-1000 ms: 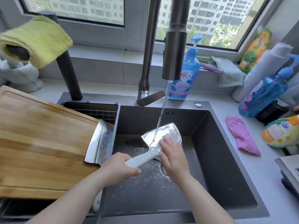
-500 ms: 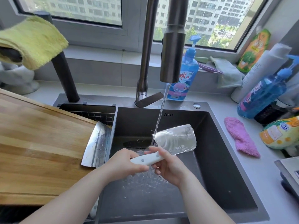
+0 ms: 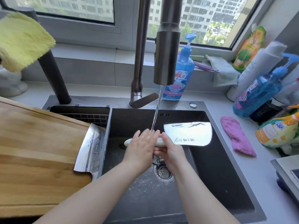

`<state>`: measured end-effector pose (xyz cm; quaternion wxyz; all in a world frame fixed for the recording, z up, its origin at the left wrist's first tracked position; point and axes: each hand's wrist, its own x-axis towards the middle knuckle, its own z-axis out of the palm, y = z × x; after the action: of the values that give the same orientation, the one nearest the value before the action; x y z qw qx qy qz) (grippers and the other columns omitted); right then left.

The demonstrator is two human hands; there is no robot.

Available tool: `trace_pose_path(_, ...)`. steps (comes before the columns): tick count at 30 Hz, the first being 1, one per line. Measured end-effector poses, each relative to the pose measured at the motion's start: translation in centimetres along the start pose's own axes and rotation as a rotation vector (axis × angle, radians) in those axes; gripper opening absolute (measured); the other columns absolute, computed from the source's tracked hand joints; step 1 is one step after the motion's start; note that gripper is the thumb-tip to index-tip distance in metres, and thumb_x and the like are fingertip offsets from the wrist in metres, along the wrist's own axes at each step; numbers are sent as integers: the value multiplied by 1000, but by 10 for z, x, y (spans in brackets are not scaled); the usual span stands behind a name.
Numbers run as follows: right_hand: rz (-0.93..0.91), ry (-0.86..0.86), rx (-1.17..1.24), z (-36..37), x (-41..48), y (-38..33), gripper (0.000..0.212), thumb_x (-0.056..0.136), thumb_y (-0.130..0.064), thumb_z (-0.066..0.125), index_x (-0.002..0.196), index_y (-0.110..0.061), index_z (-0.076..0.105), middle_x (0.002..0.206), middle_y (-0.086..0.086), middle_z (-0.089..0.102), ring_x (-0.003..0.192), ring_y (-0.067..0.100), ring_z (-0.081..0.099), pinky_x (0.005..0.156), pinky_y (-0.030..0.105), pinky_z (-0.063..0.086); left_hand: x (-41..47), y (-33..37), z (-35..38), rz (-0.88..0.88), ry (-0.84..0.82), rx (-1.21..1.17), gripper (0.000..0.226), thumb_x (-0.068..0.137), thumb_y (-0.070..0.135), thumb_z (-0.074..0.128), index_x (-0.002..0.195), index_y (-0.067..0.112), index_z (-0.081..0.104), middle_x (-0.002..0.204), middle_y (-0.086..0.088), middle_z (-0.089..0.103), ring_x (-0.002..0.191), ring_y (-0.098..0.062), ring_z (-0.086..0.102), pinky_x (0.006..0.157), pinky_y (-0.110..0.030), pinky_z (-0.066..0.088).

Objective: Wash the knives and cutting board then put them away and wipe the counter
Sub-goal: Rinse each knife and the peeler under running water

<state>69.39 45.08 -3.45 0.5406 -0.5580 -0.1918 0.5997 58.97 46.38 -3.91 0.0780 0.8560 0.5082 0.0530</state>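
Swung further right than half a second ago, the cleaver (image 3: 189,134) sits over the sink (image 3: 218,156). A wooden cutting board (image 3: 40,151) bears a second cleaver (image 3: 90,147). Under the water stream (image 3: 156,113), the left hand (image 3: 140,147) lays straight fingers across the white handle (image 3: 127,141). The right hand (image 3: 172,153) clasps it from beneath.

Single head view, wide-angle. Looks forward and down into sink (image 3: 218,167), facing window (image 3: 210,21) beyond far edge of surface (image 3: 252,172). Close range; sink fills lower frame.
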Motion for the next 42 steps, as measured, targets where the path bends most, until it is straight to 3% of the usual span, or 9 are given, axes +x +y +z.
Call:
trace_pose_path(5, -19, 109, 22, -6, 1, 0, 22, 94, -16, 49, 78, -6, 60, 60, 10, 55, 33, 7, 53, 37, 14, 47, -4, -20, 6, -185, -58, 18, 71, 92, 20, 41, 147, 8, -3, 156, -6, 8, 143, -19, 5, 116, -34, -2)
trace_pose_path(10, 10, 85, 67, 3, 2, 4, 27, 94, -17, 49, 73, -6, 61, 45, 0, 61, 37, 7, 56, 39, 15, 45, -8, 2, 14, 133, 43, 3, 60, 65, 23, 38, 119, 4, 55, 110, -10, 68, 106, -23, 62, 94, -36, 31)
trace_pose_path(16, 10, 101, 17, -2, -2, 4, 22, 94, -16, 50, 78, -5, 60, 66, 11, 57, 34, 7, 54, 39, 15, 48, -7, -22, 13, -92, -36, -15, 62, 93, 18, 35, 147, 12, 6, 150, -2, 24, 138, -17, 21, 115, -31, 6)
trace_pose_path(21, 29, 56, 10, 3, -9, 11, 28, 95, -14, 47, 71, -6, 61, 45, 3, 58, 33, 8, 50, 36, 16, 44, -13, 0, 15, -78, 7, 9, 59, 81, 25, 55, 135, 11, 35, 122, -3, 50, 114, -21, 47, 106, -33, 27)
trace_pose_path(24, 31, 39, 6, 5, -11, 13, 29, 94, -14, 48, 70, -6, 63, 46, 3, 58, 35, 7, 52, 38, 15, 45, -9, -3, 12, 34, 65, 33, 71, 39, 22, 84, 106, 8, 66, 85, 0, 67, 77, -15, 65, 77, -24, 52)
trace_pose_path(28, 37, 104, -9, -3, -10, 9, 21, 93, -15, 51, 76, -6, 61, 64, 11, 54, 32, 6, 52, 38, 14, 47, -10, -35, 9, -246, -124, -35, 55, 88, 4, 45, 140, 13, 31, 123, -6, 55, 111, -24, 53, 89, -32, 41)
trace_pose_path(34, 52, 78, -21, -3, -9, 8, 24, 91, -13, 52, 70, -6, 61, 54, 7, 55, 32, 8, 49, 36, 15, 44, -15, -24, 16, -123, -35, -90, 53, 88, 17, 48, 138, 15, 32, 131, -3, 48, 118, -23, 44, 103, -29, 28)
trace_pose_path(39, 72, -5, -77, 1, -9, 8, 23, 90, -13, 54, 71, -5, 66, 68, 11, 61, 35, 7, 49, 39, 15, 44, -8, -23, 8, -85, -88, -223, 42, 88, 25, 49, 129, 25, 42, 122, 4, 53, 113, -19, 49, 89, -31, 38)
trace_pose_path(42, 93, -17, -114, -2, -7, 8, 21, 89, -14, 55, 76, -3, 66, 75, 8, 67, 36, 8, 50, 39, 16, 44, -5, -38, -1, -161, -293, -461, 24, 83, 34, 62, 105, 25, 56, 97, 5, 60, 93, -17, 57, 74, -28, 42)
